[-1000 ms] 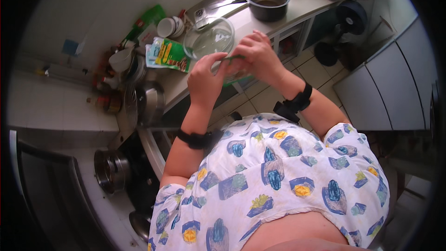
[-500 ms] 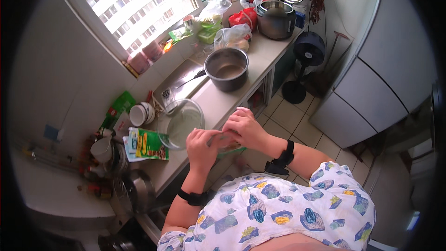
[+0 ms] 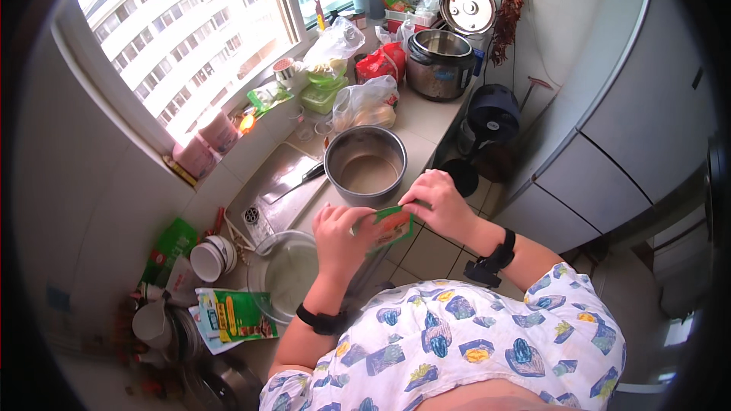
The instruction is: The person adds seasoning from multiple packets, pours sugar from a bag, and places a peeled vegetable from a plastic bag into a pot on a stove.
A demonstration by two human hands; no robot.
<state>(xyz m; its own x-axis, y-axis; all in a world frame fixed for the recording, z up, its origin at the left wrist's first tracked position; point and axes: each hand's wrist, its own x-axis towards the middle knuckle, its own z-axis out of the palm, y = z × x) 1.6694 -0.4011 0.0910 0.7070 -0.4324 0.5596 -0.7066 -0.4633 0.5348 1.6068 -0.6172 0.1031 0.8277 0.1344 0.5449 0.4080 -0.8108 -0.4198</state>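
The packet, flat and green-edged with a reddish front, hangs slightly tilted between the two hands, in front of the shirt and, as I see it from here, beyond the counter's near edge. The left hand pinches its left end between thumb and curled fingers, covering that end; the right hand pinches the upper right corner. The hands are apart, with the packet spanning the gap. Judged by its look, the packet is light, thin and pliable, its film probably smooth and apt to slip from damp fingers. Its contents cannot be told. Grip points: the upper corners, on the border, which is likely the stiffest part; avoid squeezing the middle, which may buckle. Outward from it, the pot stands just beyond the hands, and the glass bowl sits near the left forearm.
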